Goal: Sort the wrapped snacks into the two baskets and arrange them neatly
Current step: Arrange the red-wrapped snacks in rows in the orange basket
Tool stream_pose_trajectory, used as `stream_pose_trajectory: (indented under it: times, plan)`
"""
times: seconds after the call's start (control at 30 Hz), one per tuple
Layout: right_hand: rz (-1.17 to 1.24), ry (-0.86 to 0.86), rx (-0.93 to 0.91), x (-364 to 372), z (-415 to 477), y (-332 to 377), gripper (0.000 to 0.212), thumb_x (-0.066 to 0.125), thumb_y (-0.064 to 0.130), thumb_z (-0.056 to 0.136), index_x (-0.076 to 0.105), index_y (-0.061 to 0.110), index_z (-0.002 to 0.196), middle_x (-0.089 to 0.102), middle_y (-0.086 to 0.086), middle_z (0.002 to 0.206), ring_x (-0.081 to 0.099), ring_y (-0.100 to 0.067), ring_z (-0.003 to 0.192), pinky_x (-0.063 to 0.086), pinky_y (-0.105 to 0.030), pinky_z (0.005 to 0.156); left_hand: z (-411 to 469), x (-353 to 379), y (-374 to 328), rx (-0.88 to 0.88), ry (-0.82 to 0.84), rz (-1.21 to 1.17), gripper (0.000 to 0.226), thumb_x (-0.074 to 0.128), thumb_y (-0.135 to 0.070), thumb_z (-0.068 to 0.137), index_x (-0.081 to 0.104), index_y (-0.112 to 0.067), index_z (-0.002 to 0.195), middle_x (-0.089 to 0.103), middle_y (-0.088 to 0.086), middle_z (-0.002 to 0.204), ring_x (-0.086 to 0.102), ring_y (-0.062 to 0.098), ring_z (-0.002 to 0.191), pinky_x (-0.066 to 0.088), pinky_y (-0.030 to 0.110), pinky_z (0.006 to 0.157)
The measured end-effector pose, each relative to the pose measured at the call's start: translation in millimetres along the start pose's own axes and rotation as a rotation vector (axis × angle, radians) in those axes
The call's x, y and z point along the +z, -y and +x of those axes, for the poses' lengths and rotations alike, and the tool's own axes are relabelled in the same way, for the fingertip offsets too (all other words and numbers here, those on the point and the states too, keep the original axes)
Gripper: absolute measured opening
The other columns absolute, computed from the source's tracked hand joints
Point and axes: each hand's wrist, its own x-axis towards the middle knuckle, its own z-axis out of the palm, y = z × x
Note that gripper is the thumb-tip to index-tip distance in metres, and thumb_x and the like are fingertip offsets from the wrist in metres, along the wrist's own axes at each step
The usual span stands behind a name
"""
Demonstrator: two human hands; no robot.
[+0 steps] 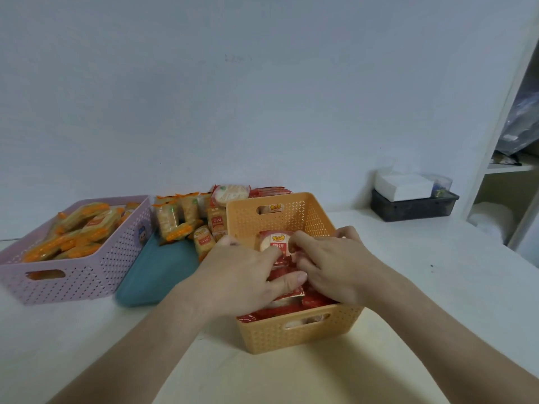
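An orange basket [294, 336] stands in front of me with several red-wrapped snacks [287, 309] inside. Both my hands are in it. My left hand [242, 275] and my right hand [332, 265] pinch an upright red-and-white snack packet [274, 242] near the basket's middle, fingers curled on its top edge. To the left a pink basket [87, 275] holds several orange-wrapped snacks [78, 231]. Loose orange and red packets [186, 220] lie in a pile behind, between the baskets.
A teal cloth or mat [157, 275] lies between the two baskets. A dark tray with white tissue [411, 205] sits at the back right by the wall. A white shelf unit [501, 158] stands at the far right.
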Motion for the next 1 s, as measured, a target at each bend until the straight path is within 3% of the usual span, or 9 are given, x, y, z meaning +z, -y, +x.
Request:
stream_pose_trajectory:
  times: [0.17, 0.33, 0.47, 0.57, 0.67, 0.77, 0.83, 0.9, 1.0]
  plan:
    - [-0.044, -0.042, -0.031, 3, 0, -2, 0.036, 0.018, 0.051, 0.099, 0.045, 0.028, 0.095, 0.063, 0.01, 0.081, 0.058, -0.013, 0.077, 0.024, -0.038, 0.095, -6, 1, -9, 0.001, 0.056, -0.015, 0.084, -0.001, -0.087, 0.069, 0.044, -0.034, 0.115, 0.066, -0.015, 0.099, 0.057, 0.008, 0.099, 0.021, 0.042, 0.111]
    - [0.052, -0.039, 0.063, 0, 0, -5, 0.033, 0.038, 0.054, 0.091, 0.053, 0.028, 0.103, 0.065, 0.009, 0.087, 0.06, -0.014, 0.086, 0.025, -0.039, 0.102, -3, 0, 0, 0.032, 0.095, -0.136, 0.079, 0.012, -0.092, 0.069, 0.042, -0.04, 0.12, 0.065, -0.017, 0.105, 0.054, 0.004, 0.103, 0.019, 0.039, 0.109]
    - [0.074, -0.033, 0.13, -2, 0, -5, 0.035, 0.04, 0.056, 0.089, 0.058, 0.026, 0.094, 0.066, 0.009, 0.088, 0.058, -0.014, 0.086, 0.026, -0.039, 0.103, 3, 4, 9, -0.116, -0.033, -0.394, 0.061, 0.01, -0.084, 0.079, 0.049, -0.04, 0.098, 0.063, -0.017, 0.09, 0.055, 0.011, 0.097, 0.032, 0.04, 0.104]
    - [-0.067, 0.038, 0.132, 1, 4, -3, 0.049, 0.029, 0.058, 0.089, 0.062, 0.024, 0.078, 0.066, 0.008, 0.079, 0.059, -0.013, 0.081, 0.022, -0.041, 0.103, 3, 1, 2, -0.04, 0.007, -0.131, 0.051, 0.016, -0.06, 0.096, 0.059, -0.032, 0.095, 0.065, -0.013, 0.09, 0.058, 0.008, 0.088, 0.028, 0.038, 0.105]
    - [-0.127, 0.165, 0.105, -3, 5, 2, 0.059, 0.018, 0.057, 0.093, 0.064, 0.022, 0.082, 0.066, 0.007, 0.087, 0.058, -0.015, 0.092, 0.018, -0.044, 0.103, 2, -9, -2, -0.011, 0.101, -0.058, 0.05, 0.018, -0.053, 0.1, 0.062, -0.028, 0.101, 0.06, -0.012, 0.095, 0.05, 0.011, 0.096, 0.024, 0.038, 0.103]
    - [0.123, 0.304, 0.177, -30, 6, 4, 0.056, 0.02, 0.056, 0.098, 0.063, 0.02, 0.096, 0.065, 0.004, 0.1, 0.056, -0.017, 0.101, 0.027, -0.043, 0.102, 4, -16, 3, -0.007, 0.128, -0.125, 0.047, 0.021, -0.056, 0.098, 0.059, -0.03, 0.09, 0.054, -0.012, 0.086, 0.047, 0.009, 0.091, 0.031, 0.037, 0.095]
    - [0.24, 0.222, 0.193, -46, 19, 3, 0.05, 0.03, 0.05, 0.1, 0.065, 0.015, 0.095, 0.066, 0.001, 0.096, 0.059, -0.017, 0.092, 0.042, -0.038, 0.089, 7, -21, 9, -0.037, -0.064, -0.293, 0.04, 0.03, -0.05, 0.099, 0.055, -0.03, 0.076, 0.056, -0.015, 0.074, 0.051, 0.003, 0.075, 0.04, 0.032, 0.081]
    - [0.163, 0.132, 0.185, -49, 45, -3, 0.039, 0.04, 0.034, 0.099, 0.064, 0.009, 0.083, 0.065, -0.004, 0.085, 0.06, -0.021, 0.082, 0.048, -0.036, 0.076, 14, -26, 17, -0.112, -0.263, -0.347, 0.029, 0.042, -0.035, 0.1, 0.067, -0.03, 0.087, 0.066, -0.017, 0.088, 0.058, 0.001, 0.08, 0.049, 0.03, 0.076]
    - [0.002, 0.346, 0.168, -36, 82, 3, 0.019, 0.047, 0.014, 0.094, 0.059, 0.004, 0.082, 0.065, -0.009, 0.093, 0.062, -0.025, 0.087, 0.052, -0.036, 0.077, 34, -30, 24, -0.162, -0.166, -0.125, 0.023, 0.048, -0.022, 0.093, 0.071, -0.025, 0.097, 0.069, -0.01, 0.094, 0.062, 0.011, 0.084, 0.053, 0.031, 0.069]
